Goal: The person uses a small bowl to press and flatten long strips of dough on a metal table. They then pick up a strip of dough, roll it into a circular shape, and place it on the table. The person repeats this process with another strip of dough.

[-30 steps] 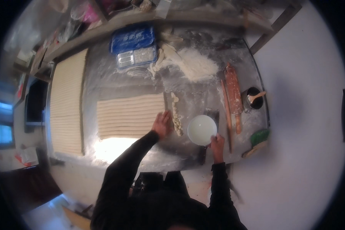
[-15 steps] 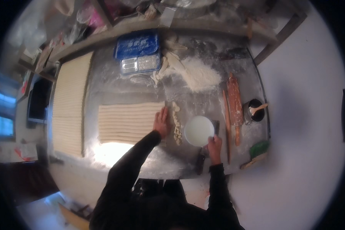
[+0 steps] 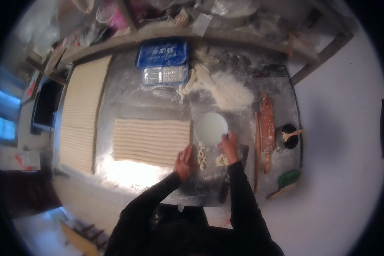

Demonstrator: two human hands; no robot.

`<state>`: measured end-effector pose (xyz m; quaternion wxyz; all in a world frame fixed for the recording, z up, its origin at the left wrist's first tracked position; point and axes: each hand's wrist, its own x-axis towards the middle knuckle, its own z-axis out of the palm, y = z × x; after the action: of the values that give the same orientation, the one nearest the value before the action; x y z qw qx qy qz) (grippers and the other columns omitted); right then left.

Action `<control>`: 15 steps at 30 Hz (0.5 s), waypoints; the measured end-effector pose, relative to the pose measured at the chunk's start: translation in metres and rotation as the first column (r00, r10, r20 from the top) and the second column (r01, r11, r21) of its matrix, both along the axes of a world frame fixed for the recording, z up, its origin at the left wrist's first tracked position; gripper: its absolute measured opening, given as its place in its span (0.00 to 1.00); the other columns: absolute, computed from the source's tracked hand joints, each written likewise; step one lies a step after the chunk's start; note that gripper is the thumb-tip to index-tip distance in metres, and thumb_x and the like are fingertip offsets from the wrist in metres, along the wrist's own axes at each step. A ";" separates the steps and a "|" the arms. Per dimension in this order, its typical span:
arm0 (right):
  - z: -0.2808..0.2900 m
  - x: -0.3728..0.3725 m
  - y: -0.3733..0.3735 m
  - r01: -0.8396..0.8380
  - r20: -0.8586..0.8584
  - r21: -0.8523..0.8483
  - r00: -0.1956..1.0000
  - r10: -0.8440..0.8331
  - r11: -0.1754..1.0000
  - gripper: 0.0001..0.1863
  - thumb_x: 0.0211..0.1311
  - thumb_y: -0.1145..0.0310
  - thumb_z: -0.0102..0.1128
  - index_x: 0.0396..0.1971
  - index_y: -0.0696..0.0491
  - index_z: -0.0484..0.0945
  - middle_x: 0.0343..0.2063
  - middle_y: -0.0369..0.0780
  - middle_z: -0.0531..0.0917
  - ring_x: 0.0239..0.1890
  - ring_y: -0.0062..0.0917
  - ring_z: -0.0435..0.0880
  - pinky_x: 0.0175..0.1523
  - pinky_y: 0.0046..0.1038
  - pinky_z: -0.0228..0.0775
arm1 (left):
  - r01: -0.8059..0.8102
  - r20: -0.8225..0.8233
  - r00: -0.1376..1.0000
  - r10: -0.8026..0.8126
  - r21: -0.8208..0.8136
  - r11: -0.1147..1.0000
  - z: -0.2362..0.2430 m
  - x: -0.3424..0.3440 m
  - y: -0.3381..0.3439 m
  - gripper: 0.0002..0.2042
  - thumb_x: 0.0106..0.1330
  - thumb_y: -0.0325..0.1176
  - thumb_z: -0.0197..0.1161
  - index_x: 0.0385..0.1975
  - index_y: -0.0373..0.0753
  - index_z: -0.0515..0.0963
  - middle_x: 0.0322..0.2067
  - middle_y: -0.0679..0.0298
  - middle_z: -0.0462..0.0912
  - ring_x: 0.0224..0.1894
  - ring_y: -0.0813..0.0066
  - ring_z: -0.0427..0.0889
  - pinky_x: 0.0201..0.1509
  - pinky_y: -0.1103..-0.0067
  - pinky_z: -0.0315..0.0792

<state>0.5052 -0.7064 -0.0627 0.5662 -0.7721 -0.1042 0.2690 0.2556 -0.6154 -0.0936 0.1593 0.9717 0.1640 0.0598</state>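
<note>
Dough strips [image 3: 151,141] lie mid-table. Left hand [image 3: 184,162] at strips' near right corner, fingers stretched, gripping nothing I can see; whether pressing, can't tell. Right hand [image 3: 229,146] grasps rim of white bowl [image 3: 211,128], just right of strips. Dough bits [image 3: 202,158] also right of strips, near bowl. Rolling pin [image 3: 267,128] well to strips' right; blue scale [image 3: 163,64] beyond strips.

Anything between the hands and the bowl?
Right hand: nothing visible, it grips the bowl by its rim. Left hand lies by the near right corner of the middle dough; scraps lie just right of it, so a straight slide right would likely meet them.
</note>
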 end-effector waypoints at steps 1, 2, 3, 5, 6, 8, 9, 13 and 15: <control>-0.009 0.008 0.012 -0.018 0.022 0.030 1.000 0.017 0.999 0.10 0.63 0.75 0.54 0.35 0.68 0.76 0.30 0.50 0.81 0.22 0.34 0.86 0.20 0.31 0.81 | 0.016 -0.001 1.000 -0.016 0.007 1.000 0.007 0.000 0.003 0.38 0.57 0.44 0.67 0.66 0.30 0.65 0.75 0.49 0.53 0.76 0.51 0.53 0.72 0.53 0.56; -0.011 0.014 0.027 -0.044 0.044 0.060 0.998 0.041 0.997 0.09 0.62 0.75 0.53 0.33 0.68 0.76 0.30 0.51 0.81 0.22 0.35 0.86 0.19 0.31 0.81 | 0.025 -0.001 1.000 -0.025 0.014 1.000 0.009 -0.003 0.004 0.39 0.56 0.44 0.68 0.66 0.30 0.65 0.75 0.49 0.53 0.76 0.52 0.53 0.72 0.53 0.56; -0.012 0.019 0.038 -0.051 0.024 0.056 0.998 0.050 0.997 0.09 0.61 0.76 0.53 0.32 0.68 0.75 0.30 0.51 0.81 0.21 0.35 0.86 0.19 0.31 0.81 | 0.032 -0.011 0.999 -0.032 0.013 0.999 0.011 -0.004 0.005 0.39 0.56 0.44 0.68 0.66 0.30 0.65 0.75 0.49 0.53 0.76 0.52 0.53 0.72 0.53 0.56; -0.008 0.025 0.064 -0.065 -0.017 0.051 0.998 0.066 0.997 0.08 0.60 0.77 0.52 0.30 0.68 0.74 0.30 0.52 0.81 0.21 0.36 0.86 0.18 0.31 0.80 | 0.049 -0.032 0.998 -0.048 0.014 0.999 0.010 -0.009 0.007 0.40 0.55 0.44 0.69 0.67 0.31 0.65 0.75 0.50 0.53 0.76 0.53 0.54 0.72 0.53 0.56; -0.006 0.029 0.076 -0.060 -0.003 0.061 0.998 0.060 0.996 0.07 0.59 0.78 0.51 0.30 0.68 0.74 0.30 0.52 0.81 0.21 0.36 0.86 0.18 0.31 0.80 | 0.042 -0.027 0.999 -0.042 0.006 0.999 0.009 -0.009 0.007 0.40 0.55 0.44 0.69 0.66 0.31 0.65 0.75 0.50 0.53 0.76 0.53 0.54 0.72 0.53 0.56; -0.008 0.034 0.096 -0.058 0.025 0.081 0.998 0.056 0.995 0.07 0.59 0.78 0.51 0.30 0.68 0.74 0.30 0.52 0.81 0.20 0.36 0.86 0.18 0.31 0.80 | 0.020 -0.016 1.000 -0.020 -0.010 1.000 0.006 -0.010 0.004 0.40 0.54 0.44 0.70 0.66 0.31 0.66 0.75 0.50 0.53 0.76 0.53 0.53 0.72 0.53 0.56; -0.010 0.034 0.104 -0.032 -0.026 0.082 0.999 0.034 0.996 0.07 0.59 0.78 0.50 0.31 0.68 0.74 0.30 0.51 0.81 0.19 0.37 0.86 0.19 0.32 0.80 | 0.011 -0.023 1.000 -0.011 -0.019 1.000 0.005 -0.010 0.002 0.40 0.54 0.44 0.70 0.66 0.31 0.66 0.75 0.50 0.53 0.76 0.53 0.53 0.72 0.53 0.56; -0.050 0.045 0.127 -0.052 0.065 -0.010 0.997 0.052 0.999 0.08 0.60 0.77 0.51 0.33 0.69 0.75 0.32 0.52 0.82 0.23 0.35 0.87 0.21 0.33 0.81 | 0.008 -0.040 0.999 -0.010 -0.042 0.999 0.013 -0.008 -0.001 0.39 0.54 0.44 0.69 0.66 0.32 0.66 0.75 0.50 0.52 0.77 0.52 0.53 0.73 0.52 0.55; -0.035 0.039 0.127 -0.096 -0.036 -0.022 0.995 0.095 0.995 0.10 0.61 0.76 0.53 0.37 0.70 0.75 0.34 0.53 0.82 0.25 0.35 0.87 0.23 0.34 0.82 | 0.008 -0.038 0.999 -0.009 -0.039 0.999 0.013 -0.009 0.000 0.38 0.54 0.44 0.69 0.66 0.32 0.67 0.75 0.50 0.52 0.77 0.52 0.53 0.73 0.52 0.55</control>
<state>0.5444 -0.5795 -0.0974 0.5452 -0.7681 -0.1281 0.3104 0.2468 -0.6155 -0.0809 0.1752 0.9700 0.1642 0.0372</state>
